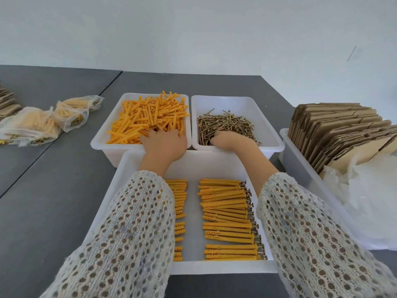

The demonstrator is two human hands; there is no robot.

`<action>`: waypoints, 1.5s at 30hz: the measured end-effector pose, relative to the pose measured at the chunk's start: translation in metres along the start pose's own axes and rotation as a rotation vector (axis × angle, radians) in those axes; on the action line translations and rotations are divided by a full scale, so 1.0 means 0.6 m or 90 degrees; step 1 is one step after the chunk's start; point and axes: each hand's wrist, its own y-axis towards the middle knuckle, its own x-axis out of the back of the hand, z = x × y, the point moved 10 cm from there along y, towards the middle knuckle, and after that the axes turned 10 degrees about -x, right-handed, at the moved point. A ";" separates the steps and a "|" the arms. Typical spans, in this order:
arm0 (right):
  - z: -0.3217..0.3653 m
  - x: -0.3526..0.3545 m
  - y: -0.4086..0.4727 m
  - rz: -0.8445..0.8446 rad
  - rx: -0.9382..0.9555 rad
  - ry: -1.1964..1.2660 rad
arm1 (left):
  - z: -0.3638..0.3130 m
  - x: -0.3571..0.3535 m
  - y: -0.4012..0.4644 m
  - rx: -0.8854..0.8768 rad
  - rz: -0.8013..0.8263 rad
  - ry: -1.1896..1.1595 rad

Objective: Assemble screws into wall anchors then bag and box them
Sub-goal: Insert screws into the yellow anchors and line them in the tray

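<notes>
My left hand [165, 143] reaches into a white bin [101, 136] of loose orange wall anchors [148, 117]; its fingers dig into the pile with their tips hidden. My right hand [231, 139] is in the neighbouring white bin [266, 119] of brass screws [225, 123], fingers curled down into the heap. In front, a larger white tray [214, 269] holds two rows of assembled anchors with screws [225, 211], the left row [179, 201] partly under my sleeve.
Filled plastic bags of anchors [32, 125] lie on the grey table at the left, with flat cardboard [6, 102] beyond. At the right a white bin [296, 162] holds flattened cardboard boxes [343, 134] and clear plastic bags [369, 201].
</notes>
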 end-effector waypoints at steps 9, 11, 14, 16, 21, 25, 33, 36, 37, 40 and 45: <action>-0.009 -0.010 0.008 0.055 -0.035 -0.025 | 0.002 0.001 0.025 -0.038 0.013 -0.074; -0.008 -0.008 0.008 0.049 -0.033 -0.032 | 0.002 0.003 0.025 -0.033 -0.007 -0.091; -0.010 -0.008 0.005 0.050 -0.049 -0.012 | 0.007 0.022 0.019 -0.030 -0.138 -0.141; -0.001 -0.007 0.004 0.043 -0.036 -0.024 | 0.010 0.041 0.007 -0.030 -0.240 -0.166; 0.011 0.015 0.006 -0.032 0.016 0.032 | -0.027 0.076 -0.021 -0.118 -0.403 -0.065; 0.006 0.040 -0.007 -0.143 0.038 0.117 | -0.076 0.085 -0.035 -0.344 -0.413 -0.190; -0.014 0.116 -0.059 -0.355 0.136 0.621 | -0.094 0.075 -0.030 -0.335 -0.409 -0.172; -0.019 0.127 -0.085 -0.438 0.160 0.745 | -0.085 0.077 -0.028 -0.308 -0.425 -0.175; -0.022 0.129 -0.093 -0.465 0.162 0.767 | -0.083 0.078 -0.028 -0.301 -0.434 -0.172; -0.043 0.137 -0.104 -0.531 0.142 0.832 | -0.077 0.080 -0.028 -0.274 -0.444 -0.163; -0.062 0.144 -0.104 -0.559 0.121 0.846 | -0.074 0.080 -0.027 -0.257 -0.443 -0.176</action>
